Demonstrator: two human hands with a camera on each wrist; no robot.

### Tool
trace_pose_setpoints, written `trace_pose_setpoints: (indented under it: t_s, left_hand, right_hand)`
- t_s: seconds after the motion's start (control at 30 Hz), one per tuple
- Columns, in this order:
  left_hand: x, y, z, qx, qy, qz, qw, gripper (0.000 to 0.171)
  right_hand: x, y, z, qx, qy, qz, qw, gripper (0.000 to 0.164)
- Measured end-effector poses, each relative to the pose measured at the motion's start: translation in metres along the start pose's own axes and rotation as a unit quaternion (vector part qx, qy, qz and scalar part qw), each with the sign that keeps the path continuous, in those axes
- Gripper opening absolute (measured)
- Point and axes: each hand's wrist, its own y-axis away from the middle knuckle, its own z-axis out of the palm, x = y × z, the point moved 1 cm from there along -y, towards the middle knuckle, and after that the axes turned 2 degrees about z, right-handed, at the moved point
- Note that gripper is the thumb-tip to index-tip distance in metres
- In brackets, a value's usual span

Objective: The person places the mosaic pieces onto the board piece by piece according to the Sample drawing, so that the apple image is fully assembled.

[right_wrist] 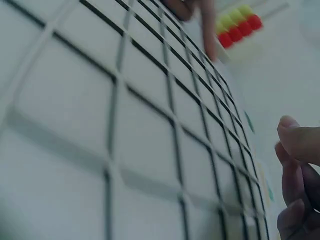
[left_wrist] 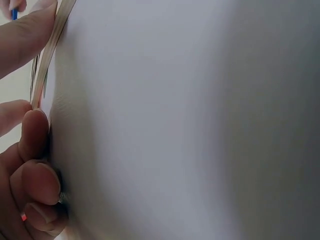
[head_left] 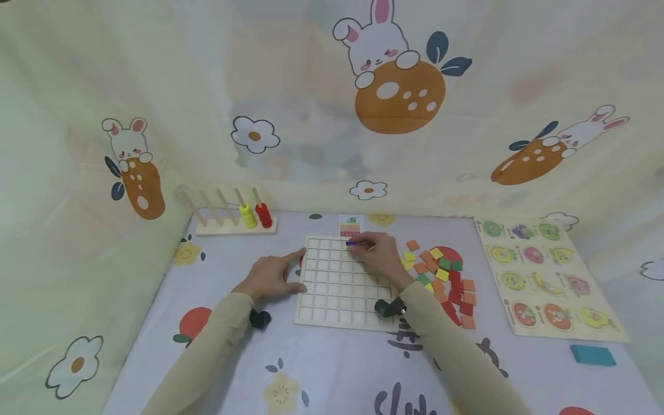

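Note:
A pale wooden grid board (head_left: 332,283) with square cells lies flat in the middle of the table. My left hand (head_left: 270,276) is at its left edge, thumb and index finger spread and touching the rim. In the left wrist view its other fingers (left_wrist: 42,182) are bent beside the board. My right hand (head_left: 381,256) pinches a small blue tile (head_left: 351,243) over the board's top rows. That tile (left_wrist: 14,13) also shows at the corner of the left wrist view. In the right wrist view the right fingers (right_wrist: 295,170) hide it.
A picture card (head_left: 351,225) lies behind the board. Loose red, orange, yellow and green tiles (head_left: 455,288) spread right of it. A peg stand (head_left: 236,227) with yellow and red beads is back left. A fruit puzzle board (head_left: 552,276) and teal block (head_left: 593,355) are at right.

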Motion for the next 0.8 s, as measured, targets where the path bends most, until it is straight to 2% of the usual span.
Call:
trace_pose_setpoints:
  t_s: [0.13,0.3,0.43,0.8]
  left_hand:
    - [0.000,0.000,0.000,0.003,0.005,-0.003,1.0000,0.094]
    - [-0.001,0.000,0.000,0.001,0.009,-0.009,0.9999,0.095]
    - [0.000,-0.001,0.001,0.003,0.010,-0.012,0.9999,0.096]
    - [-0.001,-0.001,0.002,0.006,0.013,-0.016,0.9998,0.096]
  right_hand:
    - [-0.008,0.000,0.023,-0.010,0.000,-0.010,1.000,0.017]
    - [-0.009,0.002,0.040,-0.002,0.015,-0.004,1.000,0.014]
    - [-0.008,0.002,0.042,0.000,0.015,0.011,1.000,0.016]
    - [-0.009,-0.001,0.039,-0.029,0.027,0.026,0.999,0.020]
